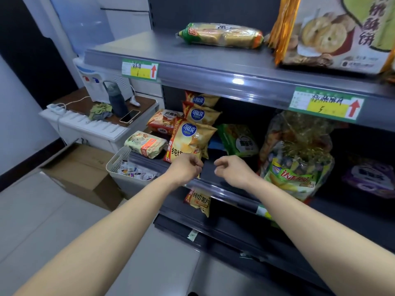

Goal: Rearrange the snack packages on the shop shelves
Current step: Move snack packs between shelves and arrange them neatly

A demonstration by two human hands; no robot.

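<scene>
1. Left hand [185,167] curled at the bottom edge of the front chip bag [192,138]; grip unclear. Right hand [233,170] loosely curled, empty, over the middle shelf [226,188] lip.
2. Front chip bag: glossy foil, roughly upright, long axis vertical, face outward; two more behind.
3. Right: green pack [240,139], crinkly clear candy bag [297,154].
4. Upper shelf [203,68]: biscuit sleeve [220,35] flat, lengthwise.

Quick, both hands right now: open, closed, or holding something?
Left hand: fingers curled at the lower edge of the front chip bag; grip cannot be told.
Right hand: open, fingers loosely curled, holding nothing.
</scene>
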